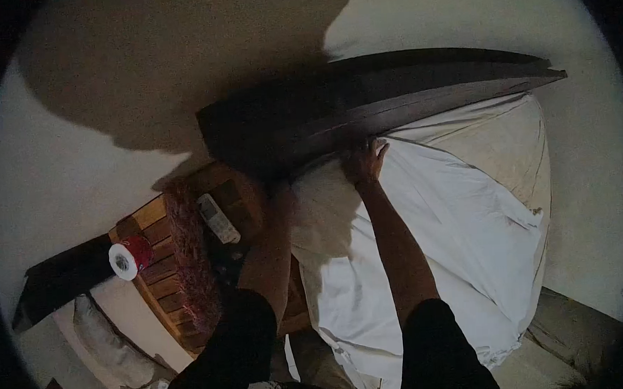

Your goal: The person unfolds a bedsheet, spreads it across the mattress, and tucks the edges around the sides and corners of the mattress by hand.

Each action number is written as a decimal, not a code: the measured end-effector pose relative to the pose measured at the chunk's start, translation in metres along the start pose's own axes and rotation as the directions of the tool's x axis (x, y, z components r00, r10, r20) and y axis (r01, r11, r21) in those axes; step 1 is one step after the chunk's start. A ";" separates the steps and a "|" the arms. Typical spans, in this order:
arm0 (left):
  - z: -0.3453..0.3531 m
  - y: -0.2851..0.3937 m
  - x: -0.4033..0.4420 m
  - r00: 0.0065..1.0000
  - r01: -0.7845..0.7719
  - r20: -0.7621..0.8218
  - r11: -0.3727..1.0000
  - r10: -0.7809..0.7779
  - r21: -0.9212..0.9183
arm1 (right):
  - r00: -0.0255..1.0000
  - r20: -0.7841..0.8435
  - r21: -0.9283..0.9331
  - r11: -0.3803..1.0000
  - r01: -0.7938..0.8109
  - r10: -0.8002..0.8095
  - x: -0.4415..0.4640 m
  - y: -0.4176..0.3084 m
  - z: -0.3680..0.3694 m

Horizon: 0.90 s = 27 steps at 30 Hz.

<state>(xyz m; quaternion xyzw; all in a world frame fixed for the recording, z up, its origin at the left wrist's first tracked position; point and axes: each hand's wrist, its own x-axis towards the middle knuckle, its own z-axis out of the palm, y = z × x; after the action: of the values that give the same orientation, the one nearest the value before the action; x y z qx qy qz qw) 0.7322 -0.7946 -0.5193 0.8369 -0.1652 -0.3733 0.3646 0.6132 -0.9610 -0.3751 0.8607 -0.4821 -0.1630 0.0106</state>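
A white cloth [440, 223] lies rumpled over a mattress-like surface, with a beige part [513, 134] showing at its upper right. Along its far edge runs a long dark board [391, 99]. My right hand [365, 162] rests at the cloth's edge beside the board, with its thumb and at least one finger apart; I cannot make out anything in it. My left forearm reaches toward the board's left part, where my left hand [277, 189] is lost in shadow, its fingers hidden.
To the left, a slatted wooden table [162, 273] holds a white remote [218, 218], a reddish fluffy strip [188, 257] and a red spool with a white end [125, 259]. A grey cushion [111, 342] lies at the lower left. Behind the board stands a pale wall [415, 20].
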 end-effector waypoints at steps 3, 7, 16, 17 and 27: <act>-0.009 -0.008 0.005 0.999 -0.014 0.029 1.000 0.014 -0.021 | 0.997 -0.075 0.014 1.000 -0.018 0.019 0.003 -0.003 0.010; -0.009 -0.009 -0.007 0.999 -0.031 0.024 0.999 0.032 -0.029 | 0.996 0.073 -0.007 0.999 -0.048 0.049 0.006 -0.001 0.000; 0.000 -0.016 -0.009 0.999 -0.015 0.038 0.997 0.017 -0.072 | 0.983 -0.100 0.060 0.985 0.163 -0.156 0.025 0.026 0.028; -0.001 -0.016 -0.008 0.999 -0.015 0.042 0.997 0.018 -0.077 | 0.978 -0.037 0.087 0.974 0.207 -0.205 0.026 0.034 0.027; -0.002 -0.022 -0.011 1.000 -0.012 -0.010 0.993 0.010 -0.120 | 0.934 -0.323 0.605 0.726 0.326 -0.151 -0.083 0.076 0.011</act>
<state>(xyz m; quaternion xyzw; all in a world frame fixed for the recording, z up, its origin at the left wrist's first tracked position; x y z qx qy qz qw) 0.7266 -0.7729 -0.5294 0.8144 -0.1453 -0.3764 0.4170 0.5071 -0.9315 -0.3500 0.8789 -0.3873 0.1248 -0.2487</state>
